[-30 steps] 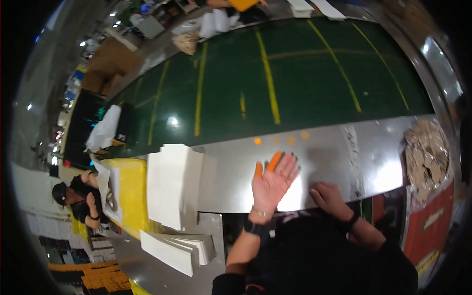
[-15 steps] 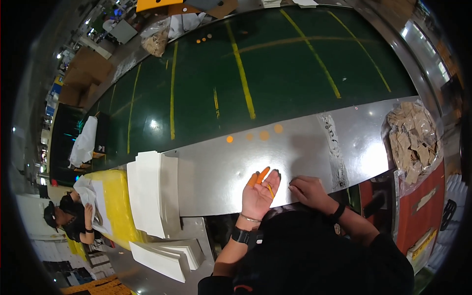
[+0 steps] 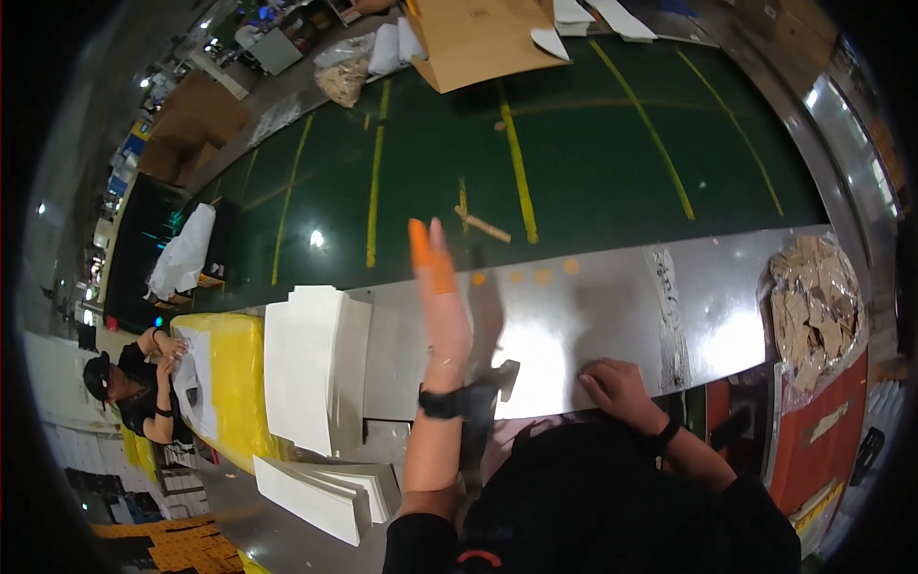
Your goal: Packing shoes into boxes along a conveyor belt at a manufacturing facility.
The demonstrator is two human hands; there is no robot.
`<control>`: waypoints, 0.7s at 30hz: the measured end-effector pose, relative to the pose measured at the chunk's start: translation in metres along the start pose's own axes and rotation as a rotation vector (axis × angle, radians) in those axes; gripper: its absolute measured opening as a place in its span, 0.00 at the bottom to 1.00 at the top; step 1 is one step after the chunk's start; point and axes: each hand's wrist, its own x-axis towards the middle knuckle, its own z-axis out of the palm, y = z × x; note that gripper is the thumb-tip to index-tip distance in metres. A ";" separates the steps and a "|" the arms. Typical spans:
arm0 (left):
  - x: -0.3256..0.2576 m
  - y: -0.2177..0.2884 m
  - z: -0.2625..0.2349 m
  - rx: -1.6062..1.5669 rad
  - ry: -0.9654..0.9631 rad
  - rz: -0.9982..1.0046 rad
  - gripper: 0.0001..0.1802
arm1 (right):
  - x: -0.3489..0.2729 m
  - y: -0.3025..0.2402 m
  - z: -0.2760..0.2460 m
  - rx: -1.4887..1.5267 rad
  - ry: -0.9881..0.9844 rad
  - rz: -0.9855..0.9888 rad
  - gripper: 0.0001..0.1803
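Note:
My left hand reaches up over the seam between the metal table and the green belt. Its fingers are stretched out and wear orange finger covers; motion blurs them a little. A thin brown strip lies over the belt just beyond the fingertips, apart from them. Near the table's front edge rests my right hand, its fingers curled in and its thumb beside them, with no object showing in it.
White sheets are stacked at left, and more white sheets lie lower. A yellow-wrapped bundle stands by another person. A brown cardboard sheet lies at the far edge. On the right sits a clear bag of brown pieces.
My left hand has turned over and stretched forward to the belt; the yellow strip at its palm no longer shows. The brown strip and the cardboard have appeared. The view has shifted somewhat.

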 end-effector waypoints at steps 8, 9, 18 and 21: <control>0.023 -0.065 -0.087 0.300 0.337 0.027 0.13 | -0.002 -0.003 0.004 -0.047 0.006 0.015 0.09; 0.025 -0.071 -0.073 0.294 0.326 0.000 0.13 | -0.002 -0.003 0.002 -0.026 0.018 0.024 0.09; 0.030 -0.040 -0.041 -0.310 0.033 -0.229 0.14 | 0.001 0.002 0.003 -0.009 0.015 0.008 0.09; 0.017 -0.047 -0.046 0.191 0.102 -0.172 0.14 | 0.000 0.007 0.005 0.031 0.024 -0.007 0.09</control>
